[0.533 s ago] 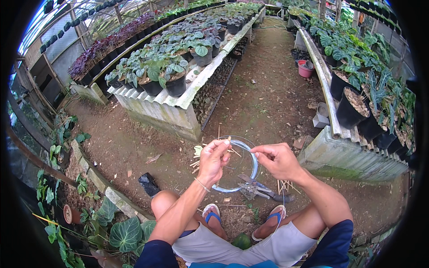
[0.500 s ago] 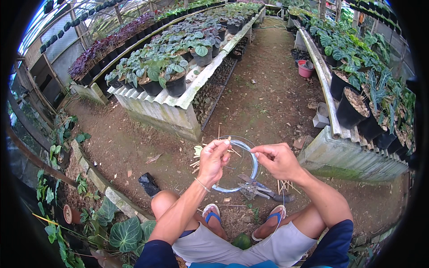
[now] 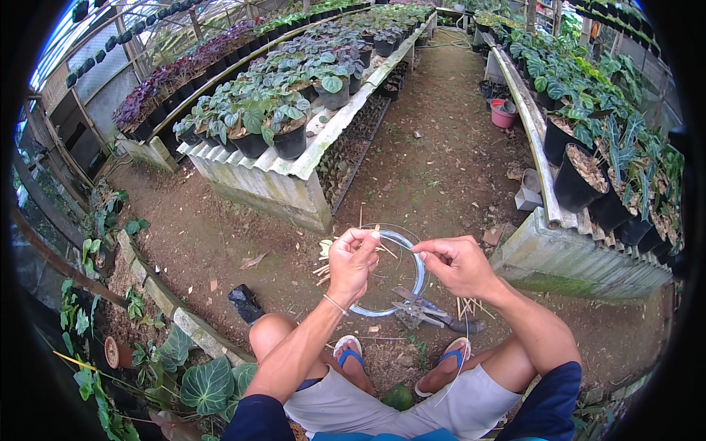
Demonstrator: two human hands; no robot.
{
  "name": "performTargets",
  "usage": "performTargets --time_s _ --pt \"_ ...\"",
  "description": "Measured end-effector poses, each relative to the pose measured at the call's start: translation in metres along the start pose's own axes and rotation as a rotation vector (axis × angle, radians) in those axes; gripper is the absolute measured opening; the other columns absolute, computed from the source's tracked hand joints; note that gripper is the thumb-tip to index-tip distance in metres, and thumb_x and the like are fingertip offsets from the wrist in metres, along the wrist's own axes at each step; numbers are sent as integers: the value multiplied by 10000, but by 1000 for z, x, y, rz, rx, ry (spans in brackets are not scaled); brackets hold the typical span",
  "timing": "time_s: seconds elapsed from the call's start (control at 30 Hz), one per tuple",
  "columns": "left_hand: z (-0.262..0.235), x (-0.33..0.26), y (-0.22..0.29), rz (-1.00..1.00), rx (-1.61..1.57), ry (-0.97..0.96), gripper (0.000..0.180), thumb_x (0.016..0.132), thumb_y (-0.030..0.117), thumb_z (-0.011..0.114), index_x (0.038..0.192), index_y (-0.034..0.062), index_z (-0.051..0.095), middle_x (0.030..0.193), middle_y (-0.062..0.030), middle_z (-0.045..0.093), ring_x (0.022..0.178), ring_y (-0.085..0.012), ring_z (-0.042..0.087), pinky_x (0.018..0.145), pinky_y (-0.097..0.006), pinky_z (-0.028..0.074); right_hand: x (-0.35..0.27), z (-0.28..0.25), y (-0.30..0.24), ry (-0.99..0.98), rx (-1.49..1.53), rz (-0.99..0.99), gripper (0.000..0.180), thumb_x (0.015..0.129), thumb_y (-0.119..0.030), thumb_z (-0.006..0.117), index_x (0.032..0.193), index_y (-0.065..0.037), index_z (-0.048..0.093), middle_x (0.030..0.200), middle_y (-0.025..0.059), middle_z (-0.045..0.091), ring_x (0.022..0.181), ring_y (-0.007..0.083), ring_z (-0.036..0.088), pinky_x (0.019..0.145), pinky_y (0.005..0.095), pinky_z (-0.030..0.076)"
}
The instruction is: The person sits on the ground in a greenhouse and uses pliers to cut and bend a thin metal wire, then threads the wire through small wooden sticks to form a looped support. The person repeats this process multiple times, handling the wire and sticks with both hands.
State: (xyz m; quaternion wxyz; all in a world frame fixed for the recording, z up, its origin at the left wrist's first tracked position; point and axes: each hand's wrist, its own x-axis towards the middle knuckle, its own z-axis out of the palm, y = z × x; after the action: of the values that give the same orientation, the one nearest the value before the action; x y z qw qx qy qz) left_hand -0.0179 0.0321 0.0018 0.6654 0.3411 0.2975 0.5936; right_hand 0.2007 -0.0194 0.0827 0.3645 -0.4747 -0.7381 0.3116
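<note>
Seated over sandalled feet, the person is tying thin sticks across a wire hoop (image 3: 419,273). Left hand (image 3: 351,261) fingers pinched narrow on the sticks (image 3: 368,237) at the hoop's top; right hand (image 3: 457,264) fingers pinched on a thin strand just beside. Pliers (image 3: 430,314) below them. Next calls for steady tension. Bench (image 3: 279,180) beyond.

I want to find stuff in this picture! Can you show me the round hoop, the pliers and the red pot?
hoop (image 3: 421,273): head view, on its right rim between the hands.
pliers (image 3: 423,312): head view, on the metal jaws lying on the ground.
red pot (image 3: 503,115): head view, on its side wall.
</note>
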Motion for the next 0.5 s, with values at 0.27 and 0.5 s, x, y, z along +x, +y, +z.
performTargets --time_s 0.27,0.5 --pt "2 -2 -5 135 210 18 145 1019 124 724 1030 28 616 833 25 620 612 1 501 496 -188 359 -2 1 -2 -12 28 31 202 1003 -93 662 1150 -3 768 610 -31 522 554 19 435 479 280 360" --pt "5 -1 -13 268 331 -18 170 1059 141 664 1060 29 536 892 19 612 712 13 524 570 -174 409 -5 3 -3 -61 186 156 217 1033 -83 639 1181 26 755 677 -121 515 588 -20 386 485 230 291"
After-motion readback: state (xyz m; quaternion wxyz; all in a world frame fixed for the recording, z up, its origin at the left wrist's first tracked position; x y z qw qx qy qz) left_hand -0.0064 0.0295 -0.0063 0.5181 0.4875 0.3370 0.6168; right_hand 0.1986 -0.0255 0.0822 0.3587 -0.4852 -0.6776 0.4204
